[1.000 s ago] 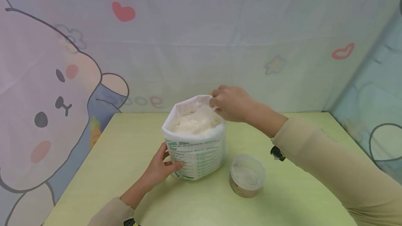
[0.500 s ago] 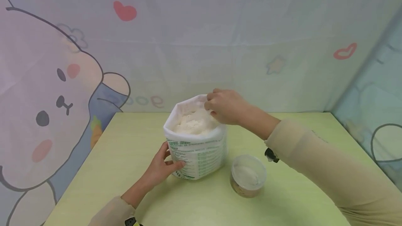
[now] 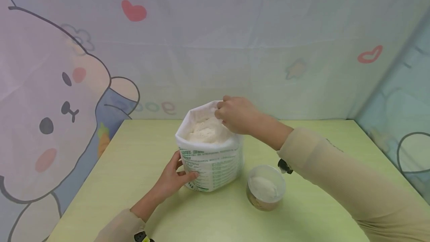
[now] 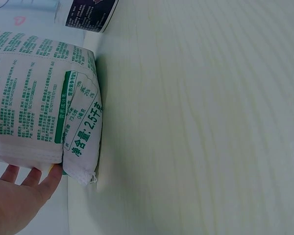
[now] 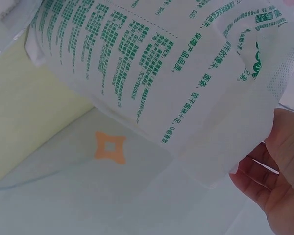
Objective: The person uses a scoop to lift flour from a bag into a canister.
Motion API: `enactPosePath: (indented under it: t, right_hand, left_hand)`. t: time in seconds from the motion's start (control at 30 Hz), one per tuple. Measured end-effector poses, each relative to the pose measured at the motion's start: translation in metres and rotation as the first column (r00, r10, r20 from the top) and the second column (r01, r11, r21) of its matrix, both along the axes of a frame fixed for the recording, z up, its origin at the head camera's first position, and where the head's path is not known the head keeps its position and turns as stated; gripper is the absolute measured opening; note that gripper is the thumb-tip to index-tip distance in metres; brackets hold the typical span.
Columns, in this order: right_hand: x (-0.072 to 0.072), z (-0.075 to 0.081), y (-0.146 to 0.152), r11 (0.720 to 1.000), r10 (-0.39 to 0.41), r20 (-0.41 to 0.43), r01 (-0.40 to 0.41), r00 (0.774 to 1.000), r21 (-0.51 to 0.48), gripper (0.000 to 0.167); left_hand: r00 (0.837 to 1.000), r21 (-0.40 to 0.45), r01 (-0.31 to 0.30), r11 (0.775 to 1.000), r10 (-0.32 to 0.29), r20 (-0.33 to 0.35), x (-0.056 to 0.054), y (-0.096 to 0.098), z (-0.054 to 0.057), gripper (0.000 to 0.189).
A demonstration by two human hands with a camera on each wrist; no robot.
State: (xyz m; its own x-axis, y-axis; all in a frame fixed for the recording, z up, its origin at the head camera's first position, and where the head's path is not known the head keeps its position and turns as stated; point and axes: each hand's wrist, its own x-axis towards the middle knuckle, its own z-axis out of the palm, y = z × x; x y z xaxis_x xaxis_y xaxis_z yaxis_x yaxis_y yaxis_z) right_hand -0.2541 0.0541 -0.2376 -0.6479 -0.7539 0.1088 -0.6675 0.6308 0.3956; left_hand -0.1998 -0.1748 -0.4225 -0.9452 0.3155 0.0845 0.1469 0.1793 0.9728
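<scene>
A white bag of flour with green print stands with its rim folded outward, and off-white flour shows inside. My left hand grips the bag's lower left side, thumb in front and fingers around the side; the left wrist view shows its fingers against the bag. My right hand is over the bag's right rear rim, fingers curled around a translucent whitish utensil that dips toward the flour. Its shape is mostly hidden. In the right wrist view the fingertips are right at the rim.
A clear round plastic tub with white flour in it stands right of the bag, below the right forearm. Both stand on a pale yellow-green table. A printed cloth backdrop rises behind the table's far edge.
My right hand has shifted left and slightly down over the bag's mouth, fingers still curled. My left hand, the bag and the tub have stayed in place.
</scene>
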Motion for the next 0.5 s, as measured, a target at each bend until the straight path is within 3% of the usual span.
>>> enactPosePath:
  t: [0.5]
  right_hand:
    - [-0.002,-0.001,0.011,0.993,-0.002,0.043,0.007,0.999,-0.118,0.012]
  left_hand:
    - [1.000,0.004,-0.006,1.000,0.006,0.003,-0.002,-0.001,-0.002,0.073]
